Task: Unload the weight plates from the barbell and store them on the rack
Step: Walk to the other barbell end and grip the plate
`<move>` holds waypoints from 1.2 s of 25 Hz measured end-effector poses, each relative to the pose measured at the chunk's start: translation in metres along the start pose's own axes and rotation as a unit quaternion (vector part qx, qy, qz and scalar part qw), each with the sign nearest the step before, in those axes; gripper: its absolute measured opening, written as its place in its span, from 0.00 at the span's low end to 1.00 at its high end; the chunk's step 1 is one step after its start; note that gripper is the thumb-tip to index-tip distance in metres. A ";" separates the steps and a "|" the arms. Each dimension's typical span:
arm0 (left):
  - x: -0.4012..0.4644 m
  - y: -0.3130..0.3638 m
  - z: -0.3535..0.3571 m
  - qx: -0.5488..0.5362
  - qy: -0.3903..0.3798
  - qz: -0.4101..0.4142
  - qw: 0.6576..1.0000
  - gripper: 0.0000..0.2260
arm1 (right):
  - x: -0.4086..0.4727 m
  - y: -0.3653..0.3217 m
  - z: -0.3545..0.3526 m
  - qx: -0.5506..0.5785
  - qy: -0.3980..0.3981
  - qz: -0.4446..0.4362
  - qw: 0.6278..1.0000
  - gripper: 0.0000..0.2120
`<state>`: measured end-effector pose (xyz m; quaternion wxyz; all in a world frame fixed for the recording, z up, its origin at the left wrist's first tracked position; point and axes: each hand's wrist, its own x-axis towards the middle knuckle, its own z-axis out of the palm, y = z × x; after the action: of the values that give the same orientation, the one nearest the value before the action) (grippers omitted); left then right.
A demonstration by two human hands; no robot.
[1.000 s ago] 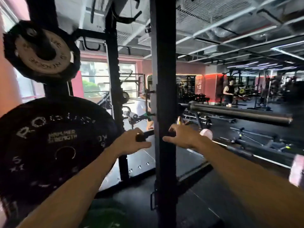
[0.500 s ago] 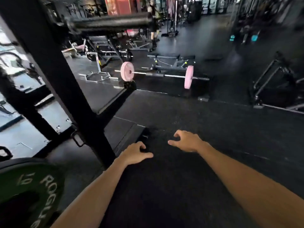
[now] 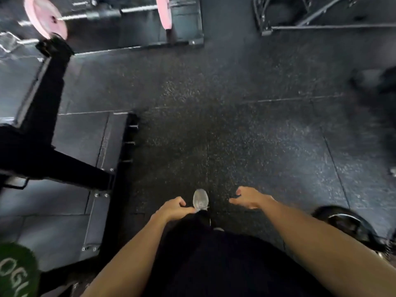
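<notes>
We are seeing a dark weight plate (image 3: pixel 351 227) lying on the floor (image 3: pixel 246 129) near its lower right edge, just beside our right forearm. Our right grip (image 3: pixel 249 199) is hanging released and empty; our left grip (image 3: pixel 172 209) is curling loosely, grasping nothing. A pink-plated barbell (image 3: pixel 102 15) is lying well apart at the floor's far edge.

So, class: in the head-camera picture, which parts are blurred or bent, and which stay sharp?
Head view: motion blur smears the pink plate and the dark shape at the right edge; wide-angle bending curves the rack base; both the left hand and right hand stay fairly sharp.
</notes>
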<state>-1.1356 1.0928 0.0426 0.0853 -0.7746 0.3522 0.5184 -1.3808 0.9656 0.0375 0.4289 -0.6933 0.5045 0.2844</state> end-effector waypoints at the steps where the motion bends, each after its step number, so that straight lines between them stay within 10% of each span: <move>1: 0.011 -0.001 0.001 0.007 -0.020 -0.002 1.000 0.28 | 0.008 0.008 0.006 -0.008 -0.016 0.015 1.000 0.28; 20: 0.212 0.158 -0.196 0.144 -0.162 0.053 0.975 0.20 | 0.177 -0.041 -0.207 0.112 -0.004 0.045 0.993 0.20; 30: 0.320 0.307 -0.382 -0.077 0.032 0.029 0.996 0.12 | 0.320 -0.058 -0.498 0.027 -0.009 0.013 1.000 0.20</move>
<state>-0.9778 0.5302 0.0096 -0.0002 -0.7845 0.3360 0.5212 -1.2400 0.3883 0.0249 0.4482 -0.6724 0.5172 0.2819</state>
